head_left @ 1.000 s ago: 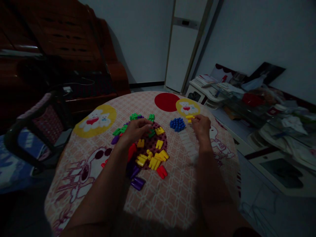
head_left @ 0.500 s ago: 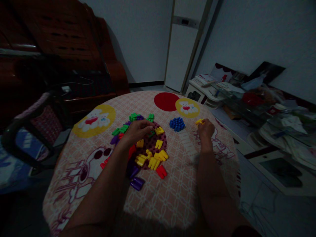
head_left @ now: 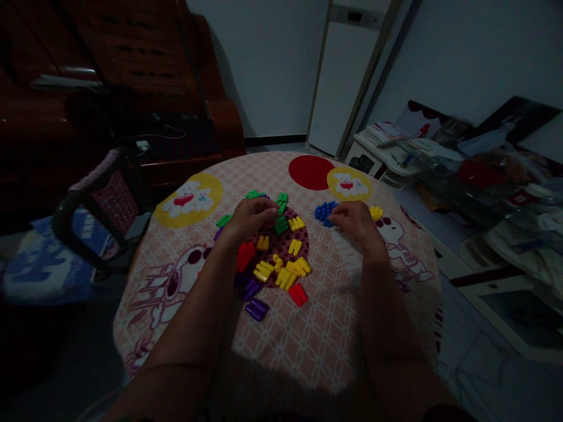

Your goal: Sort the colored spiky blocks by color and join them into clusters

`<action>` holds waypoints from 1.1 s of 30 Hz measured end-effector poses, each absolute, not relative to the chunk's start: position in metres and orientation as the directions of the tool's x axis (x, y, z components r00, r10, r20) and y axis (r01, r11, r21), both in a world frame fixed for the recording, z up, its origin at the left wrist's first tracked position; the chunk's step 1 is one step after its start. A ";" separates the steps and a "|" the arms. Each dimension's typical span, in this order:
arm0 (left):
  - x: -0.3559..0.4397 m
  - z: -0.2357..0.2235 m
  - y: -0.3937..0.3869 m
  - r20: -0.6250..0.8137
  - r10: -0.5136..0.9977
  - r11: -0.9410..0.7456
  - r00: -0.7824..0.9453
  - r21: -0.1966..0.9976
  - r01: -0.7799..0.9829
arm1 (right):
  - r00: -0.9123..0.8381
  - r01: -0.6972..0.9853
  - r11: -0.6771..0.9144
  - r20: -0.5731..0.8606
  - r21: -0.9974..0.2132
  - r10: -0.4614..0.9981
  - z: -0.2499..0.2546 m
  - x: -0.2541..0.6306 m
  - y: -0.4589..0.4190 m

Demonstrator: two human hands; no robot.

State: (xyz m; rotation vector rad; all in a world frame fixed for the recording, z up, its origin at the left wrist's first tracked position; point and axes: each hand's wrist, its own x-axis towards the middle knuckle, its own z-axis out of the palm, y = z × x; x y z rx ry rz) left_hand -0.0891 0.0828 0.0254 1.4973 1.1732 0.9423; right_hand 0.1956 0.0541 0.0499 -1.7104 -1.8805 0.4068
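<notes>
My left hand (head_left: 254, 218) hovers over the left part of a heap of plastic building pieces, its fingers loosely stretched and nothing visible in them. Green pieces (head_left: 280, 224) and yellow pieces (head_left: 288, 279) lie about it, with red pieces (head_left: 245, 255) and purple pieces (head_left: 257, 309) closer to me. My right hand (head_left: 355, 221) is beside a tight cluster of blue pieces (head_left: 324, 213), fingertips curled together; no piece shows in them, and I cannot tell if they touch the cluster. Just behind that hand, to the right, sits a small yellow group (head_left: 376, 213).
A patterned cloth (head_left: 290, 346) with bear and dog pictures covers the round table. A chair (head_left: 97, 205) stands at the left, in front of a dark wooden sofa (head_left: 145, 64). Along the right runs a cluttered glass-topped cabinet (head_left: 466, 176). A tall white unit (head_left: 345, 76) stands behind.
My right hand has let go of the yellow piece at the right and moved left to the blue cluster. My left hand stays over the heap. The view has shifted slightly.
</notes>
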 end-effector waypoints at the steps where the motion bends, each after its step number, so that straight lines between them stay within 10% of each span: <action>1: -0.091 0.027 0.083 0.017 0.975 -0.064 0.222 0.976 0.207 | -0.160 0.817 0.193 0.108 -0.544 0.981 0.055 0.180 0.048; 12: -0.102 0.036 0.082 0.052 0.984 -0.080 0.172 0.984 0.157 | -0.521 0.850 0.498 -0.418 -0.172 0.744 0.053 0.100 0.017; 19: -0.082 0.034 0.075 0.054 0.905 -0.129 0.421 0.980 0.151 | -0.410 0.732 0.340 0.016 -0.591 0.912 0.048 0.135 0.036; 23: -0.067 0.033 0.071 0.140 0.842 -0.265 0.522 0.948 0.174 | -0.252 0.443 0.142 0.029 -0.885 0.967 0.039 0.138 0.046; 33: -0.055 0.031 0.068 0.168 0.838 -0.304 0.520 0.934 0.189 | -0.036 0.149 0.066 0.062 -0.987 0.997 0.033 0.131 0.057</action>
